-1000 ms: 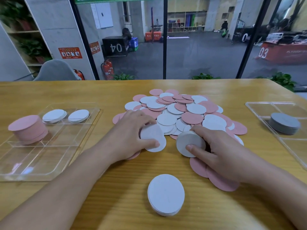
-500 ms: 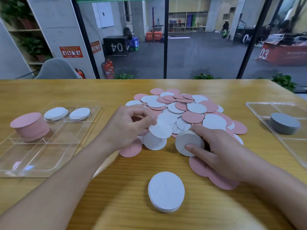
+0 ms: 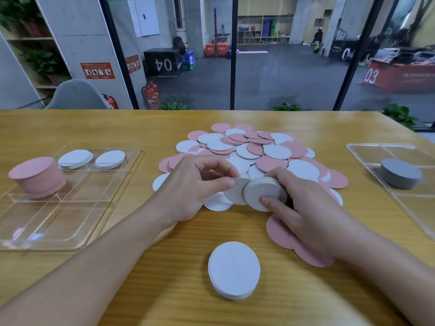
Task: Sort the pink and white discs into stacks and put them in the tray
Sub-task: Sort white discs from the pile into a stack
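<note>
A loose pile of pink and white discs [image 3: 256, 149] covers the middle of the table. My right hand [image 3: 303, 203] grips a small tilted stack of white discs [image 3: 263, 192] at the pile's near edge. My left hand [image 3: 195, 184] pinches a single white disc [image 3: 236, 192] and holds it against the left side of that stack. A finished white stack [image 3: 234, 270] lies flat close to me. The clear tray [image 3: 58, 222] on the left carries a tall pink stack [image 3: 37, 176] and two low white stacks [image 3: 75, 158] in its far compartments.
A second clear tray [image 3: 367, 151] at the right edge holds a grey stack of discs [image 3: 400, 172]. Two pink discs [image 3: 294, 241] lie under my right wrist. Bare wood lies in front of the near white stack.
My left hand lifted a white disc off the pile and carried it right, up to the stack held in my right hand. The right hand tilted its stack slightly.
</note>
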The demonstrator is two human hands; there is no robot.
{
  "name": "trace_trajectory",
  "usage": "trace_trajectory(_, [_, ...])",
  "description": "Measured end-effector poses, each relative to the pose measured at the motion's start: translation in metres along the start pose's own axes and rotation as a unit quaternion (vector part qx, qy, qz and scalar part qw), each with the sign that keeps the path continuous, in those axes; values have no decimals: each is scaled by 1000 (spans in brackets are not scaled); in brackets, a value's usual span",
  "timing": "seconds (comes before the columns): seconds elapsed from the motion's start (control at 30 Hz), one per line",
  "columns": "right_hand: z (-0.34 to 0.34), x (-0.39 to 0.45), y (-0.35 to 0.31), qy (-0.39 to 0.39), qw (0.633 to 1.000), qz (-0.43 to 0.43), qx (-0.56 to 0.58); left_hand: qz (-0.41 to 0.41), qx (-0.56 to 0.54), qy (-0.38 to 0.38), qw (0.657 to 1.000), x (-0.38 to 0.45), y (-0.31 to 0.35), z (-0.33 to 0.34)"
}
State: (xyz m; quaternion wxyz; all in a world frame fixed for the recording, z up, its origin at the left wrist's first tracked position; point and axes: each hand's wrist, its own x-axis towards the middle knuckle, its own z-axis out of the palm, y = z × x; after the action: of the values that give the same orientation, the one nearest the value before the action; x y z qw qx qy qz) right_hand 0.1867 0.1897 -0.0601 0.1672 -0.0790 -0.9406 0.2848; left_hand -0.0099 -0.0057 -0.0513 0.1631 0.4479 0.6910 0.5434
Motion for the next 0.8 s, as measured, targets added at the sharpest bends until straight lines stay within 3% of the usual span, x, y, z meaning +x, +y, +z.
trace_trajectory(0.1, [8,-1,-2,-8,1000,-7,-8,17,1,-33,999,-1,1,7])
trace_trajectory(0.3, [14,1,-3,-7,999,-27,-32,9,147,-21,989,-4,9,-11])
trace_trajectory(0.37, [14,1,-2,-5,999,-26,-32,-11,219,-5,976,-3,11,-27])
trace_trajectory(0.53, [13,0,-3,-13,999,-10,-41,-47,358,-66,930,-5,7,-40])
trace_trajectory(0.63, [12,0,-3,-17,999,-11,-41,-55,384,-93,917,-5,7,-30])
trace_trajectory(0.8, [12,0,-2,-12,999,-12,-38,-66,368,-94,923,-6,10,-26])
